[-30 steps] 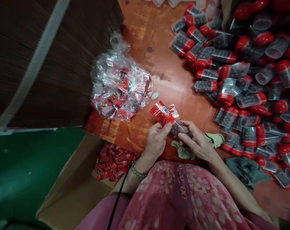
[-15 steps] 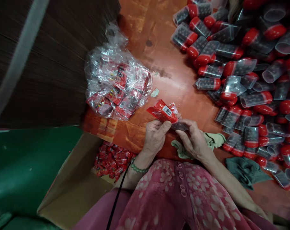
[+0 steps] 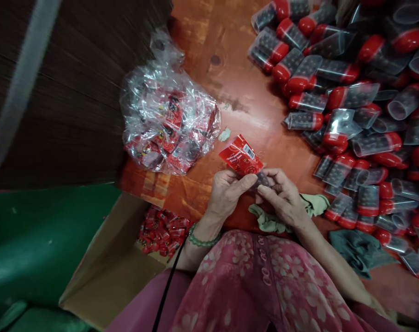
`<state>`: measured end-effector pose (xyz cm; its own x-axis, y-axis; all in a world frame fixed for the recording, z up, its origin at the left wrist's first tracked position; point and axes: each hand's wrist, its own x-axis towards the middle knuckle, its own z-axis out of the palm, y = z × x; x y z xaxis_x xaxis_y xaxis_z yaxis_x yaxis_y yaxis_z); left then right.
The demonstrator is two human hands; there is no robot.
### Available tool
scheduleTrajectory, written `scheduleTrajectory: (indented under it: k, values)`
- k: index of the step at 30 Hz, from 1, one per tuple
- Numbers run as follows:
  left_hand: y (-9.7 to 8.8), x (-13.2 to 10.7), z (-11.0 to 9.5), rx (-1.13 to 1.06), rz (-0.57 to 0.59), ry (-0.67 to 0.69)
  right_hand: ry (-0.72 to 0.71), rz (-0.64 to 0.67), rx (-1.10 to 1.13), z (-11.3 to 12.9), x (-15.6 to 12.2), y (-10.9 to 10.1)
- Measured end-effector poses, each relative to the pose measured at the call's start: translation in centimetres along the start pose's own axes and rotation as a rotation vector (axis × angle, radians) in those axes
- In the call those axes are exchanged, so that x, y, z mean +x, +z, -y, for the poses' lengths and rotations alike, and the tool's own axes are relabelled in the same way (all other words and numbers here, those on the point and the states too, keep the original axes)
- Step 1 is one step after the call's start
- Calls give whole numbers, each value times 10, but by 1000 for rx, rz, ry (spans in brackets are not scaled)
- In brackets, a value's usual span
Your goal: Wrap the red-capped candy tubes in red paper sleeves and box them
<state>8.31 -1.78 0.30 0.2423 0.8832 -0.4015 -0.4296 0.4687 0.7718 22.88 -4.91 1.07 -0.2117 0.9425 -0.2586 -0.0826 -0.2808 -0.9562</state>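
Note:
Over the table, my left hand (image 3: pixel 228 191) pinches the lower edge of a red printed packet (image 3: pixel 240 154) with a white barcode label; thumb on top, fingers beneath. The packet's wide end points up and away, and its mouth looks slightly spread. My right hand (image 3: pixel 282 191) is closed round a clear tube (image 3: pixel 262 179) with dark contents, which meets the packet's near end. How far the tube sits inside the packet is hidden by my fingers. A pale green cloth (image 3: pixel 268 220) lies just below my right hand.
Many clear tubes with red caps (image 3: pixel 343 170) are heaped on the right. A clear plastic bag (image 3: pixel 171 120) of red packets stands left. Below it, a cardboard box (image 3: pixel 102 258) holds small red packets (image 3: pixel 164 230). A dark green cloth (image 3: pixel 358 249) lies right.
The red packet has turned so its printed side and barcode face up more fully. Both hands have shifted slightly, and my right fingers have closed further round the tube.

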Motion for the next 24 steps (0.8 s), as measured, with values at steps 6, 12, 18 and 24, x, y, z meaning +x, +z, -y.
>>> scheduleTrajectory:
  k: [6,12,18,24]
  values:
    - [5,2,-5,-87,-73,124,-117,-78,-322,1,1,1]
    - [-7,1,-8,-7,67,35,-25,7,-54,-2,0,-4]
    - [-10,0,-9,13,57,-9,45,3,82,0,3,-1]
    - [6,1,-7,-194,-112,23,42,32,10,5,6,3]
